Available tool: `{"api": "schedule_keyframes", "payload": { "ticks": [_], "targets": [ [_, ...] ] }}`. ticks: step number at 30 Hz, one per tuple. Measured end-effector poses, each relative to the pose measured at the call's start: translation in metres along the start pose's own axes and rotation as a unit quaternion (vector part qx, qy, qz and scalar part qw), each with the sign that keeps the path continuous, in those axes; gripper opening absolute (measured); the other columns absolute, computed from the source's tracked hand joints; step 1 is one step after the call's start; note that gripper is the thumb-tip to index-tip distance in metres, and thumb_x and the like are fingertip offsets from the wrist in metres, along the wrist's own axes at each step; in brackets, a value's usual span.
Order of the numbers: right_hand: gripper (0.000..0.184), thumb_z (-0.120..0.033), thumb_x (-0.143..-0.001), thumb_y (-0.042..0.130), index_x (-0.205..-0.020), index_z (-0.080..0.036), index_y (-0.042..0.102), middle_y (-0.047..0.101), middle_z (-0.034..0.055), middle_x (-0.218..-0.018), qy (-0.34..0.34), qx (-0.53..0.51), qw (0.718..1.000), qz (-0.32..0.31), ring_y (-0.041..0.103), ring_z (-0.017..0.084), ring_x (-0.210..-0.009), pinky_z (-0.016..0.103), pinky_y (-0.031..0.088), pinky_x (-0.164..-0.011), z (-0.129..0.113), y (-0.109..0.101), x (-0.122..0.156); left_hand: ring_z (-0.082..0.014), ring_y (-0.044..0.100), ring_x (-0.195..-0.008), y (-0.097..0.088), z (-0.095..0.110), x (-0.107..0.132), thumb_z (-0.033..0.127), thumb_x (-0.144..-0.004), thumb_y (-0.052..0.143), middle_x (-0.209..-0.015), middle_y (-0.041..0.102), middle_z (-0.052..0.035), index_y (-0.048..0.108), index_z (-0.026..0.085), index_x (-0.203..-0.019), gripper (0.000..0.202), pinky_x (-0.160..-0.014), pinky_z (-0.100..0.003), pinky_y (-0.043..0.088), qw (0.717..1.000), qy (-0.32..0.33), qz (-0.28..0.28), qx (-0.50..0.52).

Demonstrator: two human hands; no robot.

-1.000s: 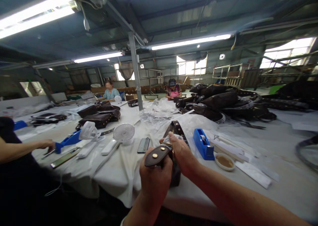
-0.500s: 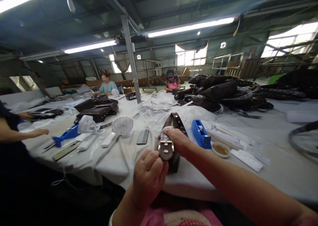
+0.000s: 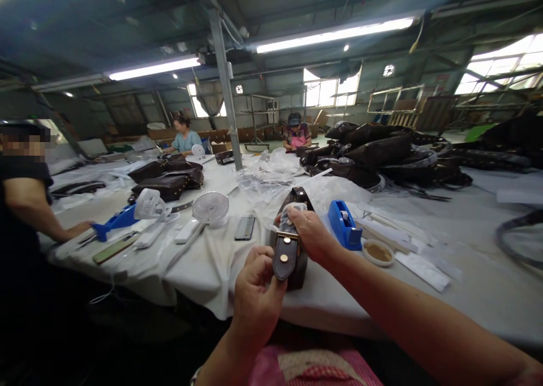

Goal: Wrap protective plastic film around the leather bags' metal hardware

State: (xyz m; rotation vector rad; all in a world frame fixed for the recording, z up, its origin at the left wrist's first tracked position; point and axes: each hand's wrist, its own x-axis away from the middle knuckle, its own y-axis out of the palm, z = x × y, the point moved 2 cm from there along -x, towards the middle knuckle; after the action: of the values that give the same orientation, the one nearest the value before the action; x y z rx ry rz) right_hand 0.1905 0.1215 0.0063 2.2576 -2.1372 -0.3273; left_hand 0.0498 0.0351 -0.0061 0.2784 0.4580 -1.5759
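Observation:
A dark brown leather bag stands on the table right in front of me. Its strap end has a pointed tip, two gold rivets and a gold buckle across it. My left hand is closed on the tip of this strap, thumb and fingers at its left edge. Above the buckle, my right hand is wrapped round the strap, where pale, crinkled wrapping shows under the fingers. The buckle's frame is seen nearly edge-on.
Right of the bag are a blue tape dispenser and a shallow dish of brown stuff. A phone and a white fan lie to the left. Dark bags are heaped behind. A co-worker stands at far left.
The strap end has tilted so that more of its tip shows and the buckle frame has turned edge-on. My left hand has shifted slightly down and right. The co-worker at left has leaned into view.

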Motion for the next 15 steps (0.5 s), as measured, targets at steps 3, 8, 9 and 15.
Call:
{"api": "schedule_keyframes", "payload": {
  "ticks": [3, 8, 9, 15],
  "targets": [
    [0.043, -0.052, -0.090, 0.053, -0.083, -0.015, 0.074, 0.066, 0.0037, -0.067, -0.046, 0.065, 0.997, -0.011, 0.058, 0.017, -0.061, 0.027, 0.045, -0.057, -0.005, -0.002, 0.002, -0.0188, 0.061, -0.086, 0.003, -0.002, -0.005, 0.033, -0.083, 0.073, -0.093, 0.065, -0.0063, 0.065, 0.017, -0.084, 0.018, -0.073, -0.027, 0.048, 0.983, -0.134, -0.009, 0.125],
    [0.047, -0.054, -0.092, 0.050, -0.086, -0.015, 0.075, 0.068, 0.0047, -0.071, -0.070, 0.091, 0.993, -0.016, 0.060, 0.018, -0.064, 0.028, 0.047, -0.060, -0.011, -0.004, 0.005, -0.0197, 0.066, -0.085, 0.006, 0.007, -0.009, 0.032, -0.072, 0.081, -0.097, 0.072, -0.0082, 0.065, 0.017, -0.109, 0.043, -0.074, -0.026, 0.049, 0.926, -0.266, -0.025, 0.267],
    [0.047, -0.054, -0.092, 0.050, -0.086, -0.015, 0.075, 0.068, 0.0050, -0.071, -0.066, 0.090, 0.994, -0.016, 0.060, 0.018, -0.064, 0.028, 0.047, -0.059, -0.011, -0.004, 0.004, -0.0198, 0.066, -0.085, 0.006, 0.010, -0.009, 0.030, -0.071, 0.081, -0.095, 0.073, -0.0087, 0.067, 0.016, -0.108, 0.042, -0.075, -0.026, 0.049, 0.916, -0.279, -0.048, 0.284],
    [0.041, -0.049, -0.091, 0.049, -0.085, -0.015, 0.071, 0.057, 0.0003, -0.057, -0.011, 0.046, 0.999, 0.026, 0.051, 0.013, -0.048, 0.024, 0.040, -0.044, -0.005, -0.017, -0.010, -0.0230, 0.064, -0.094, 0.003, 0.028, 0.003, 0.025, -0.069, 0.077, -0.099, 0.072, -0.0101, 0.074, 0.015, -0.104, 0.037, -0.086, -0.030, 0.047, 0.911, -0.234, -0.161, 0.299]
  ]
}}
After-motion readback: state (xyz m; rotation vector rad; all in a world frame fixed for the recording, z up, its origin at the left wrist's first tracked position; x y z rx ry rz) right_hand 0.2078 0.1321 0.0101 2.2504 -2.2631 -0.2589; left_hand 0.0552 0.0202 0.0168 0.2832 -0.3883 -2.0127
